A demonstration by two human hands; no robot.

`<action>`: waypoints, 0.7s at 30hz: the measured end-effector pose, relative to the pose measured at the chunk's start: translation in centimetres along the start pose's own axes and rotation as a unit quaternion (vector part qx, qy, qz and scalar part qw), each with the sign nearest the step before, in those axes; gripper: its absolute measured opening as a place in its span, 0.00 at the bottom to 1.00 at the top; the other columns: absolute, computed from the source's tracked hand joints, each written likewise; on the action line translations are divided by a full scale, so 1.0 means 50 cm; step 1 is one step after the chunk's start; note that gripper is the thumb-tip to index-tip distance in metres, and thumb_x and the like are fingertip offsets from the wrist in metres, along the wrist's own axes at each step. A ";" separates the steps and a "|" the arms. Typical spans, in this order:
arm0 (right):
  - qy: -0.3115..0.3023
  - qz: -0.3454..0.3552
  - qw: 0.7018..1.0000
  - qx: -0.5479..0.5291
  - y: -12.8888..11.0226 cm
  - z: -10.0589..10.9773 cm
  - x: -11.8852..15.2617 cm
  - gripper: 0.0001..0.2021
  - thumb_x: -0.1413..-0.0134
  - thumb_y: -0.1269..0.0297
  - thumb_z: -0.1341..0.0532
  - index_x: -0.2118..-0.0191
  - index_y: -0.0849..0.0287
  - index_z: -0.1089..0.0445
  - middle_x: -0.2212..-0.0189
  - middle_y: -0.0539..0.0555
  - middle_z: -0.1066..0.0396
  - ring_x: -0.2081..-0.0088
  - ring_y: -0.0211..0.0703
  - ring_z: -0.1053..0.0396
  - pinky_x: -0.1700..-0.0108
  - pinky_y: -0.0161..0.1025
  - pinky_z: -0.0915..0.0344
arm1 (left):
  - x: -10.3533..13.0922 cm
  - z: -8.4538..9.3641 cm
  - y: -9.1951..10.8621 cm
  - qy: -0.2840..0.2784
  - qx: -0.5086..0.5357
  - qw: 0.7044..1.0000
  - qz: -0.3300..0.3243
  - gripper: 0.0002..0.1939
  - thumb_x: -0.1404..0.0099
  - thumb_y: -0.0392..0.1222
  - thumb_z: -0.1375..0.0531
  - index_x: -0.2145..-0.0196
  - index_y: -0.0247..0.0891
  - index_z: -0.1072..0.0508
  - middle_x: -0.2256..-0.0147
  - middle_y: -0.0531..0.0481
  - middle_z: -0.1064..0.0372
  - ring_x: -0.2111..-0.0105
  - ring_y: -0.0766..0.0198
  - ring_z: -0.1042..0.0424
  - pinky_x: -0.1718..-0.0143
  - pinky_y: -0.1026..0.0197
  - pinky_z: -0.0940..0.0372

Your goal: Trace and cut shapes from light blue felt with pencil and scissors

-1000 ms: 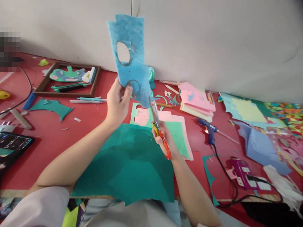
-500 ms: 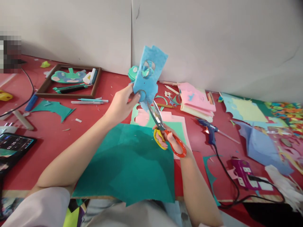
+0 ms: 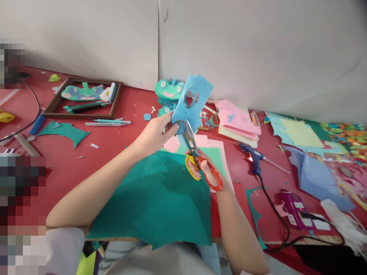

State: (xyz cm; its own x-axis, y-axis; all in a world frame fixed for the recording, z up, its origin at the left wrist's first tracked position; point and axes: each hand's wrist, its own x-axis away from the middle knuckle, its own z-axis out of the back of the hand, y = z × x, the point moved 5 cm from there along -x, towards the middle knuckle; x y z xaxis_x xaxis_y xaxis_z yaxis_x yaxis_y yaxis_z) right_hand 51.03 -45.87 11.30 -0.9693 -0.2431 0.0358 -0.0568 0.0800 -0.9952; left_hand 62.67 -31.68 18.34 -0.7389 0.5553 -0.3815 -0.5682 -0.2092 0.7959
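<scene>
Pinched in my left hand (image 3: 156, 135) is a piece of light-blue felt (image 3: 187, 107) with a round hole in its upper part. A drawn or partly cut circle shows beside my thumb. My right hand (image 3: 202, 164) grips scissors (image 3: 191, 143) with one yellow and one red handle loop. Their blades point up and left, against the lower edge of the blue felt near my left thumb. Under both hands lies a large dark-green felt sheet (image 3: 155, 202), with pink and light-green sheets (image 3: 213, 154) partly beneath it. A small blue felt disc (image 3: 147, 117) rests left of the felt piece.
Behind my left hand sit stacked green frog faces (image 3: 169, 91). A brown frame (image 3: 83, 114) holding pens is at left. To the right are folded pink felt (image 3: 237, 118), a glue gun (image 3: 254, 156) with its cable, a purple power strip (image 3: 295, 208) and lilac felt (image 3: 321, 175).
My left hand has moved right and down with the blue felt, bringing it closer over the scissor blades. More of the frog faces and the small blue disc now show. The scissors have hardly moved.
</scene>
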 end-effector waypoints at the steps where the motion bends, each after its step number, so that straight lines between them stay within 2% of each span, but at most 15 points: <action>1: 0.005 -0.002 1.000 0.004 0.000 0.000 0.000 0.29 0.47 0.37 0.48 0.49 0.55 0.39 0.77 0.46 0.47 0.82 0.34 0.51 0.80 0.37 0.50 | 0.001 -0.004 -0.001 -0.005 0.003 1.000 0.003 0.08 0.35 0.40 0.47 0.64 0.35 0.29 0.71 0.51 0.30 0.68 0.65 0.30 0.65 0.64 0.35; 11: 0.017 0.002 0.999 0.027 -0.004 0.001 0.002 0.30 0.46 0.36 0.50 0.49 0.55 0.38 0.78 0.47 0.47 0.81 0.35 0.51 0.78 0.38 0.49 | 0.003 -0.020 0.005 -0.009 0.015 1.000 0.002 0.09 0.35 0.39 0.48 0.61 0.35 0.30 0.68 0.50 0.30 0.68 0.65 0.29 0.66 0.65 0.34; 21: -0.006 -0.004 1.000 -0.008 0.001 -0.003 0.000 0.28 0.46 0.38 0.48 0.49 0.54 0.38 0.77 0.46 0.48 0.82 0.34 0.52 0.80 0.36 0.49 | 0.000 -0.005 0.004 0.060 0.010 0.998 -0.025 0.06 0.35 0.38 0.47 0.66 0.35 0.32 0.72 0.52 0.32 0.73 0.68 0.32 0.71 0.67 0.37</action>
State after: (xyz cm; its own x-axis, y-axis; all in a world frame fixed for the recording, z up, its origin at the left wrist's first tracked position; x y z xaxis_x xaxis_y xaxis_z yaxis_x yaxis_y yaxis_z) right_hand 51.01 -45.74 11.24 -0.9659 -0.2555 0.0430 -0.0687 0.0925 -0.9933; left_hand 62.45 -31.92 18.39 -0.7485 0.4648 -0.4730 -0.5986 -0.1664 0.7836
